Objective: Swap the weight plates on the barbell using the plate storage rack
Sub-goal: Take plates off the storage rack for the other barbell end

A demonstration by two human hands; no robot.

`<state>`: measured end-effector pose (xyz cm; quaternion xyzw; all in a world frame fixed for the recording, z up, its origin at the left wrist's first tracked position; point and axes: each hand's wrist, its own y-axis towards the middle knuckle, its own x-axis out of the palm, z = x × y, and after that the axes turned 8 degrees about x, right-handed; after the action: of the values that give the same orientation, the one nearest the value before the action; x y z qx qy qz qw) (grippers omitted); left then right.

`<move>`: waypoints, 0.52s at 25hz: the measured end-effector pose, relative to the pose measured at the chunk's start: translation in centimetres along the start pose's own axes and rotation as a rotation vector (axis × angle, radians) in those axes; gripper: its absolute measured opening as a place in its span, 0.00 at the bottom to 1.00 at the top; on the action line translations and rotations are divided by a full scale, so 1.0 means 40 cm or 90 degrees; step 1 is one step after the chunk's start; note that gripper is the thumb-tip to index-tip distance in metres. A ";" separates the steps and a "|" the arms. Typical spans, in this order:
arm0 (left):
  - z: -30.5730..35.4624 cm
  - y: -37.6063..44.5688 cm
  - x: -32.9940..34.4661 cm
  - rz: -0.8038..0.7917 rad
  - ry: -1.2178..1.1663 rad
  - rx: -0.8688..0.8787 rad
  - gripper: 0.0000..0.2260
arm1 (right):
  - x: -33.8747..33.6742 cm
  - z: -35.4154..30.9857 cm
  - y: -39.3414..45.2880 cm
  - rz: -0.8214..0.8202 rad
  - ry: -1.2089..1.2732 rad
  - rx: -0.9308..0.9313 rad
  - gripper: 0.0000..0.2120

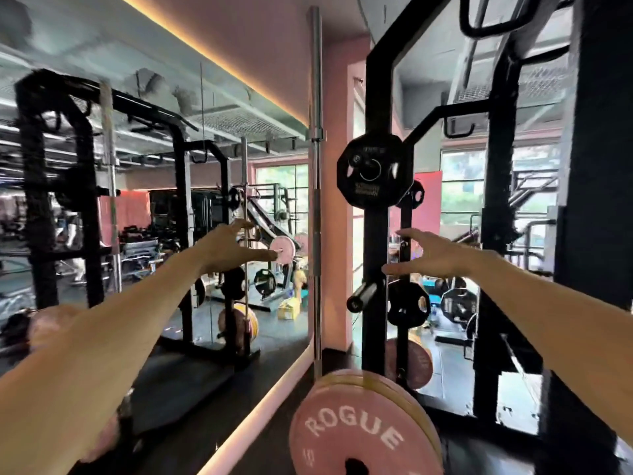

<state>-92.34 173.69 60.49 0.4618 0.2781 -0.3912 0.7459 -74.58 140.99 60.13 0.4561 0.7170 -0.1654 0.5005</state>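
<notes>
Both hands empty, fingers spread — left hand (pixel 229 246) & right hand (pixel 433 253) either side of rack upright (pixel 375 255), just below black plate (pixel 371 171) on its peg: prob. grip plate's rim w/ both, slide straight off.

A big wall mirror (pixel 137 200) fills the room's side behind and to the left of the left hand (pixel 233 246). An amber light strip (pixel 212 60) runs along the ceiling well above that hand, and a second glowing strip (pixel 260 402) lines the mirror's foot below it. A small yellow box (pixel 287 310) shows in the reflection, lower right of the hand. A pink pillar (pixel 337 200) stands between the two hands, and daylight windows (pixel 462 186) lie beyond the right hand (pixel 428 253).
</notes>
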 end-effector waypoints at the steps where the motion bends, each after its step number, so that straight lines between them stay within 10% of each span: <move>1: -0.016 0.030 0.012 0.002 -0.010 0.009 0.45 | 0.004 -0.005 0.021 0.000 0.001 0.004 0.47; 9: -0.032 0.355 0.141 -0.015 -0.068 0.127 0.46 | -0.031 0.057 0.241 0.082 -0.052 0.053 0.52; 13: -0.029 0.565 0.157 0.030 -0.089 0.154 0.37 | -0.109 0.056 0.380 0.199 -0.066 0.062 0.37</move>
<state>-70.03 178.73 65.79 0.5260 0.1652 -0.4354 0.7116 -60.51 145.37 66.25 0.5767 0.6014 -0.1433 0.5340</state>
